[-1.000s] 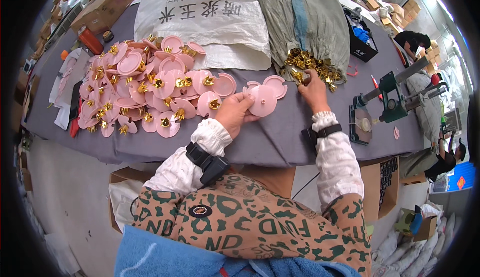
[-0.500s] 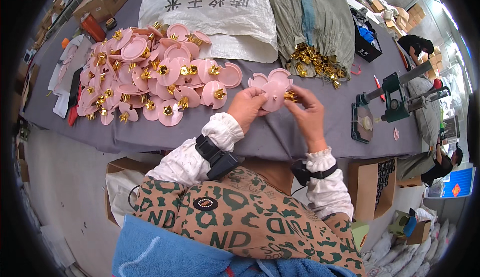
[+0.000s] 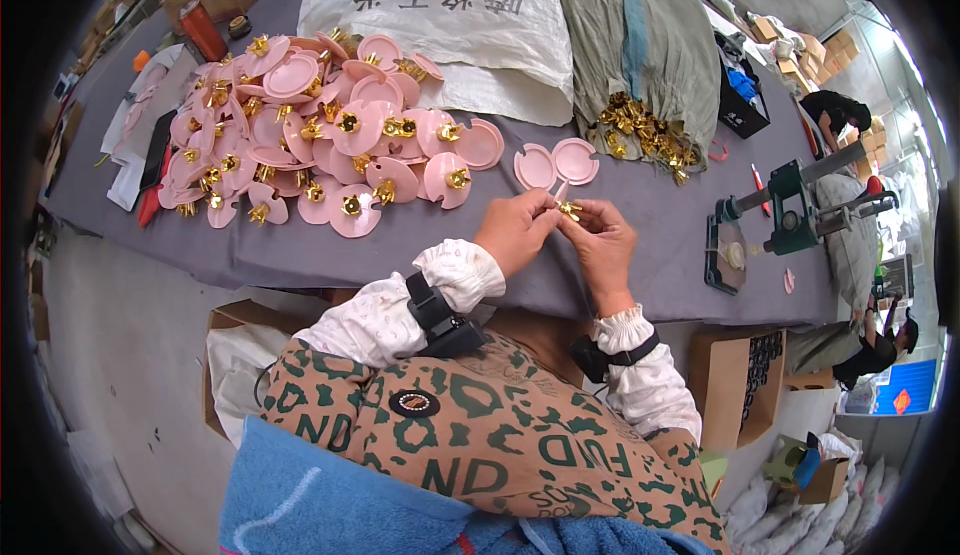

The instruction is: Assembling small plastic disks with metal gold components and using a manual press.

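In front of me, my left hand [image 3: 515, 232] pinches a pink plastic disc [image 3: 561, 191], which is turned nearly edge-on. A small gold flower-shaped metal piece [image 3: 570, 211] is held against the disc in the fingers of my right hand [image 3: 606, 245]. My fingertips are close together and partly cover where the two parts meet. Just beyond my hands, two loose pink discs with notched rims lie side by side, a left one [image 3: 534, 168] and a right one [image 3: 577, 162]. To the left spreads a heap of pink discs [image 3: 290, 77], many with gold pieces on them.
A sack [image 3: 650, 45] spills gold pieces [image 3: 640, 130] at the table's far side, beside a white woven sack [image 3: 440, 45]. At the right stands a green hand press [image 3: 790, 205]. A black box [image 3: 742, 95] sits behind it. Cardboard boxes [image 3: 725, 385] stand below the table edge.
My hands have drawn together. The held disc has turned from face-on to nearly edge-on, and the gold piece is now against it. The two loose discs behind are more fully exposed.
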`<state>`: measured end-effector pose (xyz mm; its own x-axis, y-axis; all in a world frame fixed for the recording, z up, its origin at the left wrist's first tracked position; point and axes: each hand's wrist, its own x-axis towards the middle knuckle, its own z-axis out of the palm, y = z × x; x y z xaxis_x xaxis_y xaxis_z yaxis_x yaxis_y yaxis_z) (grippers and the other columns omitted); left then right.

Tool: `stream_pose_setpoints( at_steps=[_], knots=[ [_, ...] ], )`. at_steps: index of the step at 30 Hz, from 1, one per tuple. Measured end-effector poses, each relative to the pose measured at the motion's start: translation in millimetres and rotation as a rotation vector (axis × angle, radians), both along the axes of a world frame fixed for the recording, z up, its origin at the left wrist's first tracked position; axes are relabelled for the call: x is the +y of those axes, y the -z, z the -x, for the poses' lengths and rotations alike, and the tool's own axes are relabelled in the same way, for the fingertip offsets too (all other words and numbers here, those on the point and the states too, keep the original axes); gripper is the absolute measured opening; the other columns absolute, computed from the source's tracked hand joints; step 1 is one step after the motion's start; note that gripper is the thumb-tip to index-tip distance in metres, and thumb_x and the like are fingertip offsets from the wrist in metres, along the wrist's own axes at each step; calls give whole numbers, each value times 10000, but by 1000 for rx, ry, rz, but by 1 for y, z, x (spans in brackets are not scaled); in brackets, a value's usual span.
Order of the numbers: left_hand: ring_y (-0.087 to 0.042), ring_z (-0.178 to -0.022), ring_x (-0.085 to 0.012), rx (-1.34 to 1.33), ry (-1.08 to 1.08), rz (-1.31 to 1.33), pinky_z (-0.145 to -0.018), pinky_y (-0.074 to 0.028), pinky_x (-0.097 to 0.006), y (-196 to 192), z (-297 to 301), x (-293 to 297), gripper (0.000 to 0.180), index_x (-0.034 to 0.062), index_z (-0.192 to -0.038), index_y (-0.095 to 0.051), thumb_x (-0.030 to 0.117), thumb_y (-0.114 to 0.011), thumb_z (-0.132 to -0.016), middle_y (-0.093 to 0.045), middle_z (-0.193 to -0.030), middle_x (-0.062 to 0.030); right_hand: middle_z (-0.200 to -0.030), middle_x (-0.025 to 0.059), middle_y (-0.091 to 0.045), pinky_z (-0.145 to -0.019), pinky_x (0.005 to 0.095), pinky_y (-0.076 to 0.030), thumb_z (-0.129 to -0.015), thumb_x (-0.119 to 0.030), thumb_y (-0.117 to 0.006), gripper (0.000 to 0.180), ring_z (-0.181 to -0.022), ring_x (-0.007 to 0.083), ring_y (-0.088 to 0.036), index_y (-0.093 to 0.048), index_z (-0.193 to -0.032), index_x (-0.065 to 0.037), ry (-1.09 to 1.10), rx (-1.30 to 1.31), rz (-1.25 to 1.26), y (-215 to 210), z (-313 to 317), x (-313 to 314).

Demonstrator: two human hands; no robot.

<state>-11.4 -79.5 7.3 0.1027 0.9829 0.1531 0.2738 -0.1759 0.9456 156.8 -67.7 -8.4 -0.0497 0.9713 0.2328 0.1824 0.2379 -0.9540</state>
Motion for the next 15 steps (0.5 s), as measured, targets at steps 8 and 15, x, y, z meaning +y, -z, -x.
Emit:
stream_pose_setpoints(
  at_steps=[8,15],
  knots=[
    [-645,-879,-375,287,-362,-139,-759,-505,-433,-47,115,43,266,48,-1083,-632,221,-596,-884,-662,-964,-211,-1001,100,-707,-757,289,-540,-849,-136,-700,276,-860,161,-671,-672,-1087,1,98,-332,-110,-24,-18,68],
    [-598,-961,-342,307,-404,-495,-862,-474,-418,-52,106,50,358,16,-1134,-612,92,-648,-787,-627,-1038,-182,-1196,161,-620,-912,394,-483,-800,-19,-627,280,-1073,345,-602,-685,-1072,-48,184,-992,-417,31,-54,152]
  ],
)
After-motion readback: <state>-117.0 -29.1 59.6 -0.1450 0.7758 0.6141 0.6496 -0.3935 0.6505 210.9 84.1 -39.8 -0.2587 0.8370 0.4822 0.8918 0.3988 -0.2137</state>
